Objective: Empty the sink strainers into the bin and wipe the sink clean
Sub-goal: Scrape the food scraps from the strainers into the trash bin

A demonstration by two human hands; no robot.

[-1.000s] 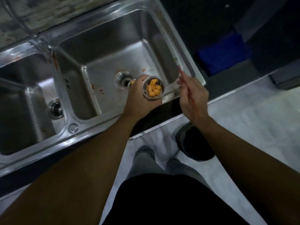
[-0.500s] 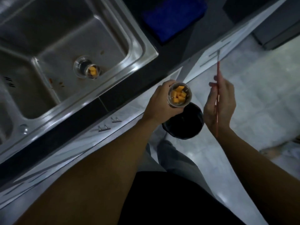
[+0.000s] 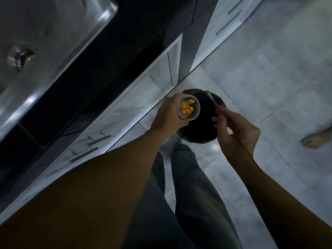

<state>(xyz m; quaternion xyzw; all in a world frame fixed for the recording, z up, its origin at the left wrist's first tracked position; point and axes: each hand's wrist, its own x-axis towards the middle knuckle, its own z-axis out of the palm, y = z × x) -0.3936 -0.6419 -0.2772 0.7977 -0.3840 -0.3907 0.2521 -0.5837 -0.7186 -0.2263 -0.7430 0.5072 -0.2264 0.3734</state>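
My left hand (image 3: 168, 115) grips a round metal sink strainer (image 3: 189, 109) that holds several orange food chunks (image 3: 187, 107). The strainer is upright, over the left rim of the black bin (image 3: 203, 130) on the floor. My right hand (image 3: 235, 128) holds a thin red-handled tool (image 3: 215, 103) whose pale tip points over the bin's far edge. The steel sink (image 3: 45, 29) lies at the upper left, with its open drain hole (image 3: 20, 57) visible and blurred.
A black countertop edge (image 3: 100, 56) and white cabinet doors (image 3: 125, 112) with bar handles run diagonally left of the bin. My legs (image 3: 188, 186) stand just below the bin. Another person's bare foot (image 3: 316, 139) rests on the grey tiled floor at the right.
My view has swung from the sink toward the floor. Both hands have come together over the bin, the left bringing the strainer with it. The red-handled tool now points over the bin.
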